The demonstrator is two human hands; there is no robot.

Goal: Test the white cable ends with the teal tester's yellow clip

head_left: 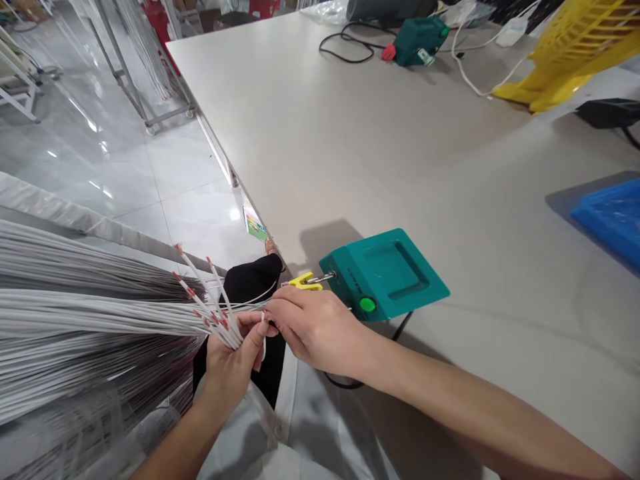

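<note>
My left hand (233, 363) is closed around a bunch of white cables (231, 337) whose stripped ends show red. Between its thumb and forefinger one cable (263, 337) stands apart from the bunch. The fingertips of my right hand (317, 327) are pinched at that cable's end, beside a small dark piece that I cannot make out. Just beyond my right hand is a yellow clip (306, 282), joined by a metal rod to a teal box (400, 267) with a green round button (367, 305). The right fingers partly cover the clip.
Long bundles of grey-white cable (90, 313) hang at my left. On the pale table (320, 133) stand another teal device (420, 41), a yellow fan-like object (575, 60) and a blue tray (610, 217). A wheeled metal rack (165, 120) is past the table's left edge.
</note>
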